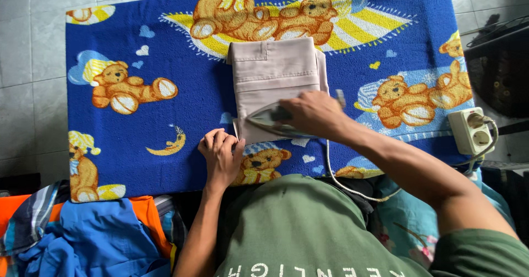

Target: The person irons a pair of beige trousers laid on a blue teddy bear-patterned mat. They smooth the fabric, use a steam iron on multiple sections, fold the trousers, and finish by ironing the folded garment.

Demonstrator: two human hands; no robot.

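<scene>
A folded beige garment [273,73] lies on a blue blanket [182,106] printed with teddy bears. My right hand [314,113] grips the handle of an electric iron [270,120], whose soleplate rests on the near end of the garment, tip pointing left. My left hand [221,155] lies flat on the blanket, fingers together, touching the garment's near left corner. The iron's white cord [330,169] runs from under my right hand toward my lap.
A white power strip [470,131] with a plugged cord sits at the blanket's right edge. A heap of blue, orange and striped clothes [82,233] lies at the near left. Grey floor tiles [33,62] surround the blanket. A dark object [498,62] stands at far right.
</scene>
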